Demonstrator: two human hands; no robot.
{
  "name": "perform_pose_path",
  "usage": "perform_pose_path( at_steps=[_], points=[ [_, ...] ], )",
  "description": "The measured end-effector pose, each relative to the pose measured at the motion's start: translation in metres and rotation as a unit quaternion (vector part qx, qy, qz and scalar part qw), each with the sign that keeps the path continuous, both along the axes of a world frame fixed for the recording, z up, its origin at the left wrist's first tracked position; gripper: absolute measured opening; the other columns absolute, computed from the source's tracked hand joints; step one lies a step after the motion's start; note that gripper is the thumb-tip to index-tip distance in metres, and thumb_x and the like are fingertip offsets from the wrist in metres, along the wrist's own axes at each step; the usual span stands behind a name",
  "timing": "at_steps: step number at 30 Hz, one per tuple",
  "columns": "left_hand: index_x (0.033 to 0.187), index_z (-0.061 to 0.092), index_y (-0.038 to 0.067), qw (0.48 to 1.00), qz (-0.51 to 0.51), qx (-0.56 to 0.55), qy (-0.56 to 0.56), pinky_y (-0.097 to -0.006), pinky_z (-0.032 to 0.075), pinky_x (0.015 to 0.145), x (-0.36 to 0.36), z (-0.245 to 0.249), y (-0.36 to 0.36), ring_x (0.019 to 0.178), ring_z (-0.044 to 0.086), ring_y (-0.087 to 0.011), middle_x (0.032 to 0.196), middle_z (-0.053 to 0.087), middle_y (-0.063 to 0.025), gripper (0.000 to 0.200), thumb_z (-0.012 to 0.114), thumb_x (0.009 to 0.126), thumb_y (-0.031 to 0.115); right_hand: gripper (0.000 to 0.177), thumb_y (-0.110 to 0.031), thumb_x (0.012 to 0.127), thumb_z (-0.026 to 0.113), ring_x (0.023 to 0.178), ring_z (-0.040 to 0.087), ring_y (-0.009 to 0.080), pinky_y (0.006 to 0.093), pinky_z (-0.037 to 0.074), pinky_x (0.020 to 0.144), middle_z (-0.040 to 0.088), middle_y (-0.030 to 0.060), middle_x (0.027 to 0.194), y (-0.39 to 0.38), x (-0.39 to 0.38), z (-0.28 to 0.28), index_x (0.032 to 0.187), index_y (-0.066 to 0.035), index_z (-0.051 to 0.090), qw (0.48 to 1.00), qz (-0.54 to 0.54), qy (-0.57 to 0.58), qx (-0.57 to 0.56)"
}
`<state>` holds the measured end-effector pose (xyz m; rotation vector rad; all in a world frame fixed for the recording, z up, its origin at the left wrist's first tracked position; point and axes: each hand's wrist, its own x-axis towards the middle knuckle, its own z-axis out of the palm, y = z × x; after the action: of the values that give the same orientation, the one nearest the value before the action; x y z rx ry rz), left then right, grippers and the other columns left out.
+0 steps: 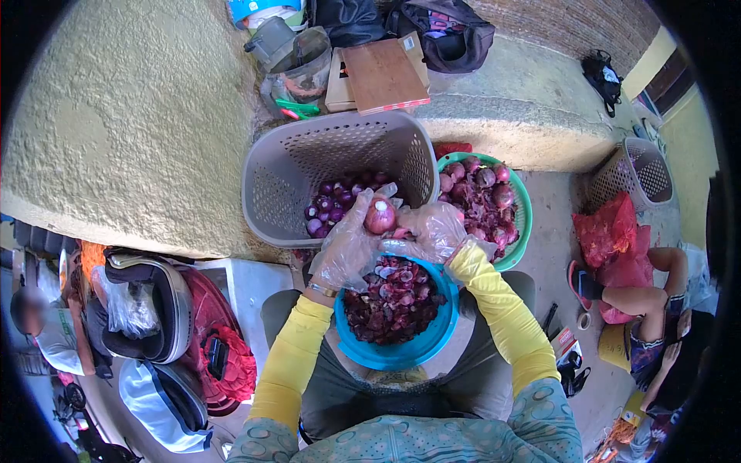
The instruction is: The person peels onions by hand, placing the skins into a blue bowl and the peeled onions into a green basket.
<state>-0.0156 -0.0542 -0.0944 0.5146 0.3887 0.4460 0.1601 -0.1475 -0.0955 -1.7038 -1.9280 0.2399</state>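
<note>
My left hand, in a clear plastic glove, is closed around a red onion with a pale cut end. My right hand, gloved too, is closed close to the onion's right side; what its fingers hold is too small to name. Below both hands, a blue basin holds dark red onion skins and scraps. Peeled purple onions lie at the bottom of the grey basket beyond my left hand. To the right, a green basket contains unpeeled onions and loose skins.
Behind the grey basket are a wooden board, buckets and a black bag near a raised ledge. Another grey basket, red sacks and a seated person's leg are at right. Helmets stand at left.
</note>
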Motion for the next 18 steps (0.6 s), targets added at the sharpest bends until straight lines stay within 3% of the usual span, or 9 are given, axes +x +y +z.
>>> perform_pose_path(
  at_steps=[4, 8, 10, 14, 16, 17, 18],
  points=[
    [0.139, 0.049, 0.0, 0.999, 0.021, 0.009, 0.031, -0.0455, 0.048, 0.111, 0.0, 0.009, 0.001, 0.129, 0.056, -0.0294, 0.137, 0.055, -0.017, 0.054, 0.042, 0.11, 0.046, 0.051, -0.066, 0.08, 0.072, 0.068, 0.069, 0.0373, 0.0496, 0.054, 0.063, 0.069, 0.0148, 0.071, -0.003, 0.0, 0.005, 0.08, -0.015, 0.075, 0.997, 0.062, -0.023, -0.04],
    [0.135, 0.049, 0.001, 0.999, 0.041, 0.016, 0.013, -0.0465, 0.05, 0.11, -0.001, -0.004, 0.004, 0.13, 0.056, -0.0307, 0.141, 0.052, -0.0191, 0.048, 0.041, 0.111, 0.042, 0.052, -0.066, 0.08, 0.071, 0.07, 0.069, 0.0388, 0.0505, 0.054, 0.065, 0.069, 0.016, 0.073, -0.007, -0.002, 0.009, 0.083, -0.015, 0.075, 0.999, 0.043, -0.002, -0.021],
    [0.132, 0.049, 0.0, 0.969, 0.046, 0.239, 0.053, -0.0432, 0.051, 0.109, -0.002, -0.011, 0.003, 0.129, 0.057, -0.03, 0.145, 0.05, -0.0197, 0.038, 0.045, 0.111, 0.031, 0.051, -0.065, 0.08, 0.072, 0.07, 0.069, 0.0387, 0.0505, 0.054, 0.065, 0.07, 0.0161, 0.073, -0.004, 0.0, 0.001, 0.084, -0.014, 0.075, 0.999, 0.035, 0.0, -0.011],
    [0.135, 0.047, -0.001, 0.986, 0.025, 0.157, 0.049, -0.0394, 0.053, 0.107, 0.0, -0.01, 0.006, 0.128, 0.059, -0.0283, 0.145, 0.051, -0.02, 0.034, 0.052, 0.109, 0.018, 0.051, -0.063, 0.079, 0.076, 0.07, 0.07, 0.0375, 0.0489, 0.055, 0.064, 0.07, 0.0154, 0.073, -0.005, 0.002, 0.003, 0.087, -0.013, 0.075, 1.0, 0.017, -0.001, 0.005],
    [0.139, 0.046, -0.003, 0.999, 0.032, 0.008, -0.023, -0.037, 0.052, 0.108, -0.002, -0.001, 0.003, 0.127, 0.059, -0.0255, 0.141, 0.055, -0.0188, 0.038, 0.054, 0.108, 0.019, 0.052, -0.063, 0.077, 0.077, 0.069, 0.07, 0.0369, 0.0478, 0.055, 0.064, 0.07, 0.0147, 0.073, -0.005, 0.0, 0.01, 0.086, -0.012, 0.074, 0.999, 0.012, 0.046, 0.004],
    [0.139, 0.046, -0.003, 0.999, 0.032, 0.007, -0.023, -0.037, 0.052, 0.108, -0.001, -0.005, 0.003, 0.127, 0.059, -0.0255, 0.141, 0.055, -0.0188, 0.038, 0.054, 0.108, 0.019, 0.053, -0.064, 0.075, 0.079, 0.069, 0.07, 0.0363, 0.0467, 0.055, 0.063, 0.07, 0.0141, 0.073, -0.004, -0.001, 0.012, 0.086, -0.011, 0.074, 0.996, 0.007, 0.091, 0.004],
    [0.14, 0.047, -0.003, 0.99, 0.04, 0.129, 0.031, -0.0374, 0.052, 0.108, 0.0, -0.008, 0.002, 0.127, 0.059, -0.0255, 0.139, 0.056, -0.0175, 0.04, 0.052, 0.109, 0.023, 0.053, -0.064, 0.075, 0.079, 0.069, 0.07, 0.0363, 0.0467, 0.055, 0.063, 0.07, 0.0141, 0.073, -0.003, 0.0, 0.009, 0.086, -0.011, 0.074, 0.996, 0.007, 0.091, 0.004]
  ],
)
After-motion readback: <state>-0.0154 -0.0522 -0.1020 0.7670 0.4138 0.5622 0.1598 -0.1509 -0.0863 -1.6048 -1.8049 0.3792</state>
